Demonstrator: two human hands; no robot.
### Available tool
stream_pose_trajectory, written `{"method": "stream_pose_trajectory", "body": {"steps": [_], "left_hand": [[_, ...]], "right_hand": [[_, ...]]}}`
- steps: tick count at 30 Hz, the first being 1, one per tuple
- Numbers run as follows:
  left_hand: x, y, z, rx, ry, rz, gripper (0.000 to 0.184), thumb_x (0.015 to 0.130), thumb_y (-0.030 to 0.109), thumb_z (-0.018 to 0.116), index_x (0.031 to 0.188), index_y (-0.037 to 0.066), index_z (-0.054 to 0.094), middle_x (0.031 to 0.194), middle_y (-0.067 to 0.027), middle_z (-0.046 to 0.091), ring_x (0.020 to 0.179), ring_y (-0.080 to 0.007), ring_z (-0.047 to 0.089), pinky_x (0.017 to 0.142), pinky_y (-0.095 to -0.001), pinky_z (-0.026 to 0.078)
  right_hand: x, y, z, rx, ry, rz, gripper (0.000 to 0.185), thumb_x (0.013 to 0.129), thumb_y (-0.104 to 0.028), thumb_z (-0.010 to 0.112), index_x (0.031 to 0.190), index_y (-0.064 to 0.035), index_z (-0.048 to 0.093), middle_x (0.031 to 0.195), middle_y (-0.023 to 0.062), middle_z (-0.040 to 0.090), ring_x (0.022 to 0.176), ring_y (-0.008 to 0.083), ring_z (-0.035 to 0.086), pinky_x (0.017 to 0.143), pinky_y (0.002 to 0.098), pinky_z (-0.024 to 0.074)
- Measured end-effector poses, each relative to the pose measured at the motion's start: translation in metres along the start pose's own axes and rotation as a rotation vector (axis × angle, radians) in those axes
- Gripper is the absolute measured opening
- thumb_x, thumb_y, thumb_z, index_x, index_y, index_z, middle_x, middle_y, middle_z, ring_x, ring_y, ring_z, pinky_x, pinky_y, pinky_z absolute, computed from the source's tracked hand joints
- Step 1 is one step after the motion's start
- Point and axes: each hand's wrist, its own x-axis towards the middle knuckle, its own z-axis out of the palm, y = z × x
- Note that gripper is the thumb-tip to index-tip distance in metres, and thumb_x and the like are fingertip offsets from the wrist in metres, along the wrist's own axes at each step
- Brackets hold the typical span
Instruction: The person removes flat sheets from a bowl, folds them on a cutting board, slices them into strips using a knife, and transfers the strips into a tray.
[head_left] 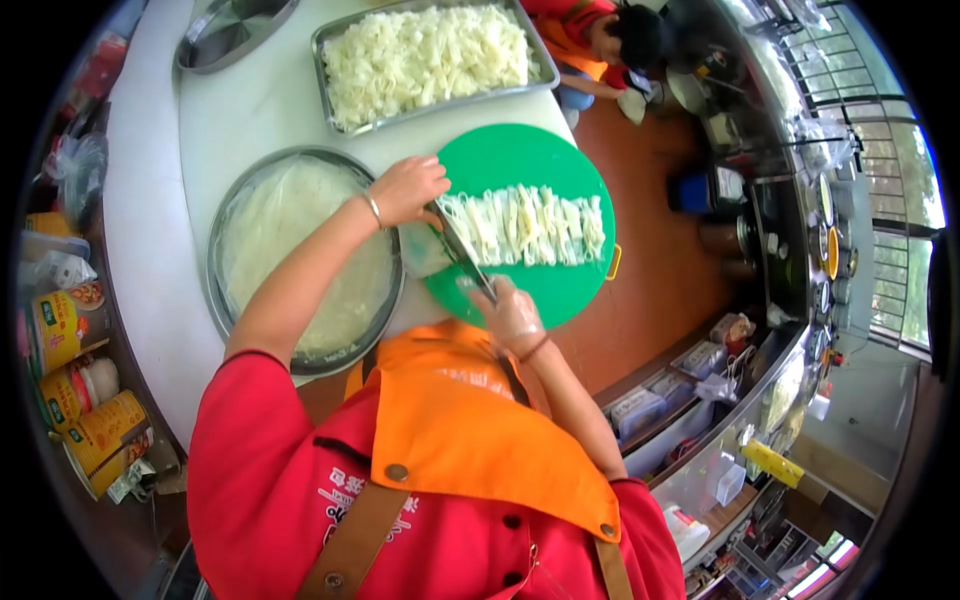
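A round green cutting board [560,160] carries a row of pale, flat noodle strips [530,228]. At the row's left end, a knife [460,245] lies slanted across the board. My right hand [512,318], in a clear thin glove, is closed round its handle. Beyond it, my left hand [408,190] has its fingers curled at the far end of the blade; the fingertips are partly hidden. Left of the knife, a translucent uncut piece of noodle sheet [422,250] reaches over the board's edge. A round metal pan [215,250] with pale sheets [300,250] stands beside my left forearm.
A rectangular metal tray [325,95] heaped with cut noodles [430,60] stands behind the board on the white table [150,200]. Another round pan [235,35] lies at the far left corner. A person [590,40] in red and orange is beyond the table. Cans [105,440] line the left shelf.
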Motion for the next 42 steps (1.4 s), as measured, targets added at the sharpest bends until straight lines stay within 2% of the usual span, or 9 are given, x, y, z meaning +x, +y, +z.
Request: {"method": "stream_pose_trajectory", "body": {"steps": [5, 6, 12, 15, 21, 24, 26, 33, 42], "left_hand": [[-0.021, 0.024, -0.012, -0.111, 0.691, -0.415, 0.065, 0.078, 0.018, 0.079, 0.134, 0.004, 0.049, 0.125, -0.0164, 0.054, 0.118, -0.0334, 0.053, 0.102, -0.041, 0.042], [-0.026, 0.038, 0.003, -0.569, 0.82, -0.649, 0.06, 0.084, 0.01, 0.074, 0.136, 0.001, 0.046, 0.126, -0.0169, 0.055, 0.116, -0.0296, 0.055, 0.098, -0.0388, 0.046], [-0.028, 0.075, 0.086, -1.662, 0.613, -1.141, 0.047, 0.088, 0.011, 0.068, 0.127, -0.005, 0.049, 0.12, -0.0113, 0.058, 0.107, -0.02, 0.058, 0.089, -0.0332, 0.049], [-0.006, 0.081, 0.082, -1.748, 0.488, -1.11, 0.065, 0.092, 0.016, 0.067, 0.145, -0.005, 0.035, 0.142, -0.0168, 0.047, 0.128, -0.0231, 0.049, 0.107, -0.0336, 0.04], [-0.005, 0.091, 0.079, -1.789, 0.618, -1.132, 0.057, 0.092, 0.017, 0.067, 0.137, -0.006, 0.04, 0.132, -0.0131, 0.051, 0.124, -0.0224, 0.049, 0.109, -0.0374, 0.037], [-0.009, 0.088, 0.094, -1.659, 0.792, -1.392, 0.026, 0.09, 0.019, 0.068, 0.104, 0.0, 0.057, 0.094, -0.005, 0.063, 0.083, -0.012, 0.057, 0.077, -0.0276, 0.046], [-0.006, 0.081, 0.092, -1.746, 0.608, -1.257, 0.03, 0.089, 0.023, 0.071, 0.103, 0.001, 0.057, 0.096, -0.0065, 0.063, 0.09, -0.0143, 0.058, 0.083, -0.0304, 0.047], [0.057, 0.079, 0.111, -1.666, 0.404, -1.174, 0.035, 0.085, 0.032, 0.076, 0.08, 0.007, 0.052, 0.075, 0.0002, 0.052, 0.065, -0.0115, 0.045, 0.062, -0.0307, 0.043], [0.07, 0.077, 0.097, -1.966, 0.376, -1.007, 0.027, 0.094, 0.019, 0.067, 0.114, 0.002, 0.063, 0.107, -0.0072, 0.068, 0.096, -0.016, 0.065, 0.079, -0.0329, 0.054]], "right_hand": [[0.008, 0.008, -0.066, -0.158, 0.206, -0.275, 0.033, 0.089, -0.034, 0.07, 0.086, -0.0037, 0.057, 0.075, 0.0219, 0.065, 0.068, 0.039, 0.065, 0.058, 0.0472, 0.0506], [0.015, 0.016, -0.08, -0.281, 0.19, -0.272, 0.035, 0.089, -0.036, 0.069, 0.087, -0.004, 0.057, 0.074, 0.0212, 0.065, 0.067, 0.0381, 0.065, 0.058, 0.0469, 0.051], [0.109, 0.039, -0.134, -0.738, 0.193, -0.356, 0.042, 0.091, -0.048, 0.062, 0.086, -0.0074, 0.058, 0.08, 0.0184, 0.068, 0.072, 0.0366, 0.066, 0.062, 0.0495, 0.0509], [0.163, 0.039, -0.141, -0.755, 0.071, -0.399, 0.04, 0.089, -0.049, 0.062, 0.09, -0.0092, 0.06, 0.086, 0.0152, 0.069, 0.081, 0.0365, 0.066, 0.071, 0.0474, 0.0519], [0.179, 0.045, -0.145, -0.712, 0.284, -0.591, 0.032, 0.088, -0.04, 0.064, 0.095, -0.0084, 0.067, 0.094, 0.0155, 0.068, 0.092, 0.0328, 0.066, 0.078, 0.0461, 0.0526], [0.174, 0.099, -0.151, -0.575, 0.558, -0.238, 0.034, 0.089, -0.041, 0.062, 0.098, -0.0091, 0.068, 0.093, 0.0152, 0.068, 0.088, 0.0343, 0.065, 0.078, 0.0478, 0.0515], [0.162, 0.106, -0.17, -0.58, 0.227, 0.233, 0.042, 0.089, -0.045, 0.06, 0.094, -0.0054, 0.071, 0.096, 0.0187, 0.07, 0.094, 0.0372, 0.066, 0.081, 0.0484, 0.051], [0.167, 0.116, -0.125, -0.124, -0.075, 0.09, 0.047, 0.087, -0.046, 0.066, 0.105, -0.0022, 0.068, 0.11, 0.022, 0.068, 0.1, 0.0378, 0.065, 0.084, 0.0431, 0.0521], [0.17, 0.078, -0.033, 0.509, -0.22, 0.023, 0.049, 0.092, -0.022, 0.068, 0.13, 0.0021, 0.05, 0.118, 0.0139, 0.066, 0.108, 0.0224, 0.062, 0.09, 0.0356, 0.0517]]}}
